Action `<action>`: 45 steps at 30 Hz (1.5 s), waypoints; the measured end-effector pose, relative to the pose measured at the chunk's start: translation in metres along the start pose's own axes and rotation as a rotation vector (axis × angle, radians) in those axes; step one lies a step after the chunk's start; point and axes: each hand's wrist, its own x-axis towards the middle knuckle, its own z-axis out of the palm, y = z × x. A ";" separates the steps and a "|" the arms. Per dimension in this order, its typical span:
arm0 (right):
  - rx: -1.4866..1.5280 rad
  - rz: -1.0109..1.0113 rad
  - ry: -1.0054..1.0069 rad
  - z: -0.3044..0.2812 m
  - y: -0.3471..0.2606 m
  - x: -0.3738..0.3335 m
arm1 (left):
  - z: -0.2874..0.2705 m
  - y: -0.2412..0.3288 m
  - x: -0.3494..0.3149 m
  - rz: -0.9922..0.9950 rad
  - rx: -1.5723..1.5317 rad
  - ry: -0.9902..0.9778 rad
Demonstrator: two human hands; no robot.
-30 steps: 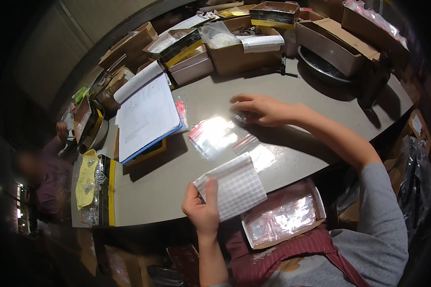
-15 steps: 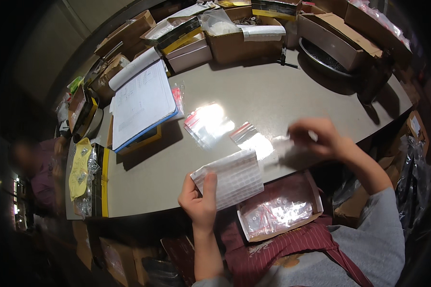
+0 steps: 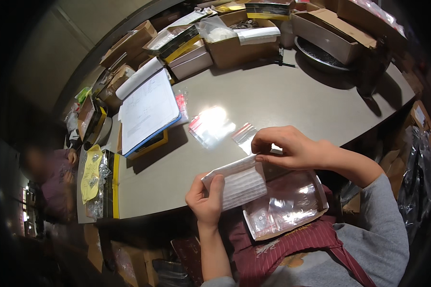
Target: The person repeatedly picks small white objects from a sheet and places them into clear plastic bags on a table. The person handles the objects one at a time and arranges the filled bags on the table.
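My left hand (image 3: 207, 198) grips the left end of a folded white sheet (image 3: 242, 184) covered in rows of small round dots, thumb lying on the front. At the sheet's upper right corner, the thumb and forefinger of my right hand (image 3: 287, 146) are pinched together; the fingertips hide what is between them. Just below the sheet, a shallow open box (image 3: 285, 215) rests against my lap, with clear zip bags (image 3: 292, 205) and small pale rings inside. Beyond my hands, flat zip bags with red seals (image 3: 210, 126) lie on the table, glaring in the light.
On the grey table (image 3: 153, 191), a clipboard with papers (image 3: 148, 110) leans over a box at left. Boxes of parts (image 3: 244, 48) line the far edge, with a round dark pan (image 3: 323, 52) at right. A person (image 3: 50, 177) sits at far left.
My right hand has come left from beside the sheet and now meets its upper right corner. The left hand keeps its grip. The whole view has shifted slightly.
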 end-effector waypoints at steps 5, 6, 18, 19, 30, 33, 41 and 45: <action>-0.240 -0.220 0.163 0.012 0.009 -0.002 | 0.000 -0.008 0.000 -0.013 -0.024 0.003; -0.291 -0.259 0.168 0.013 0.009 -0.001 | 0.001 -0.006 0.000 -0.024 -0.027 0.008; -0.407 -0.371 0.147 0.009 0.010 0.007 | 0.003 0.004 0.004 -0.096 -0.076 0.030; -0.410 -0.372 0.139 0.009 0.010 0.007 | 0.004 0.005 0.005 -0.101 -0.075 0.037; -0.316 -0.288 0.123 0.008 0.010 0.012 | 0.003 0.002 0.006 -0.089 -0.050 0.031; -0.248 -0.264 0.099 0.008 0.012 0.013 | 0.002 0.000 0.006 -0.092 -0.023 0.052; -0.308 0.012 -0.105 -0.009 0.047 0.033 | 0.000 -0.004 0.007 -0.100 0.049 -0.028; -0.492 -0.077 -0.060 0.005 0.058 0.037 | 0.001 0.000 0.006 -0.076 0.020 0.001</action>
